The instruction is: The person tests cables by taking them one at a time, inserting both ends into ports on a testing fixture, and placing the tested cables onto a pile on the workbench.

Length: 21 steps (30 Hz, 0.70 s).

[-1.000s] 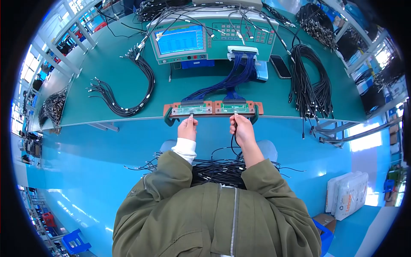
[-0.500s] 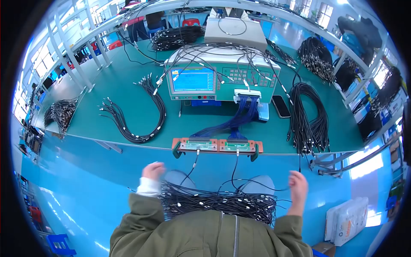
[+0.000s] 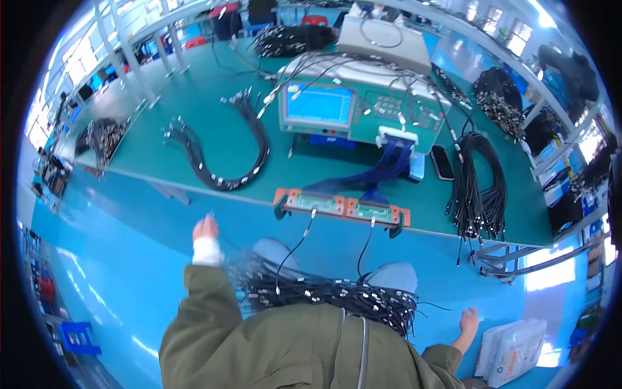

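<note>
My left hand (image 3: 205, 229) is raised to the left of my lap, fingers pinched around what looks like a cable end; a pale tip shows above them, blurred. My right hand (image 3: 469, 320) is out to the right, fingers loosely bent and apart, with nothing visible in it. A thick pile of black cables (image 3: 330, 292) with white-tagged ends lies across my lap. Two cables run up from it into the green-board test fixture (image 3: 315, 203) at the table's front edge. Blue ribbon cables (image 3: 363, 176) link this fixture to the tester (image 3: 382, 107).
On the green table (image 3: 214, 136) lie a curved cable bundle (image 3: 262, 146), a looped cable bundle (image 3: 497, 175) and a phone (image 3: 442, 163). More cable bundles sit at the back and far left. White sacks (image 3: 515, 353) stand on the floor at right.
My left hand has moved left and up, away from the lap. My right hand has moved right and down, apart from the cable it was at. The view has shifted and tilted.
</note>
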Each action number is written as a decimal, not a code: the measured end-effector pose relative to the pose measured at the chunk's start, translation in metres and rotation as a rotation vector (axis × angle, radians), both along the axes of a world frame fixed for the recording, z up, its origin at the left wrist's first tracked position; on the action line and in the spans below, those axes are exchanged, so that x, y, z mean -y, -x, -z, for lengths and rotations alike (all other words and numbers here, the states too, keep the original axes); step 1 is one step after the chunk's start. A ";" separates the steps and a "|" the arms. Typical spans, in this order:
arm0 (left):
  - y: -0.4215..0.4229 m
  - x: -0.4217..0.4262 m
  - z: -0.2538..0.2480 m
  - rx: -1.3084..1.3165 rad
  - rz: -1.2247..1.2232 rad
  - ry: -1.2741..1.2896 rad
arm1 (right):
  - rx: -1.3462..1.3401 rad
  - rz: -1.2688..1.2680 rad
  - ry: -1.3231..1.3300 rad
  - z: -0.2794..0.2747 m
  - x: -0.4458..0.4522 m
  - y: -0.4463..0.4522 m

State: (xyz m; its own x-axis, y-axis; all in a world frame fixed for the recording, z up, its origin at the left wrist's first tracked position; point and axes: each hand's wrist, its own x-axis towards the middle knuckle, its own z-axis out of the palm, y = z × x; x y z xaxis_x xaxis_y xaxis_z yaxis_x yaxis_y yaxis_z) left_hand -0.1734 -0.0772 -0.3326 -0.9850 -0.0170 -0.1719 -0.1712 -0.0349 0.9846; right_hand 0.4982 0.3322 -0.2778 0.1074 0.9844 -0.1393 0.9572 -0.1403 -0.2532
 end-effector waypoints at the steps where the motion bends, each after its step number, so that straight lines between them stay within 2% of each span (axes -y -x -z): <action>1: 0.003 -0.034 -0.028 0.069 -0.155 0.000 | -0.040 -0.111 -0.082 -0.001 -0.008 0.011; 2: 0.012 -0.045 -0.026 0.017 -0.034 -0.098 | -0.093 -0.137 -0.079 -0.014 -0.011 0.031; 3: 0.020 -0.058 -0.034 0.030 -0.055 -0.098 | -0.152 -0.160 -0.081 -0.025 -0.010 0.054; 5: 0.037 -0.092 -0.059 0.166 -0.034 0.219 | -0.202 -0.228 -0.089 -0.039 -0.003 0.083; 8: 0.036 -0.110 -0.076 0.213 -0.006 0.396 | -0.339 -0.270 0.019 -0.062 0.019 0.120; 11: 0.031 -0.118 -0.083 0.171 0.012 0.498 | -0.343 -0.323 0.112 -0.051 0.023 0.122; 13: 0.062 -0.117 -0.039 0.180 -0.011 0.345 | -0.344 -0.331 0.135 -0.051 0.027 0.124; 14: 0.072 -0.116 -0.025 0.170 -0.005 0.337 | -0.343 -0.342 0.164 -0.051 0.029 0.125; 17: 0.085 -0.112 0.012 0.107 -0.122 0.064 | -0.357 -0.359 0.200 -0.053 0.029 0.128; 19: 0.074 -0.114 0.005 0.072 -0.147 -0.043 | -0.624 -0.351 0.217 -0.053 0.028 0.127; 21: 0.037 -0.107 -0.045 0.384 -0.036 -0.565 | -0.892 -0.344 0.234 -0.056 0.028 0.131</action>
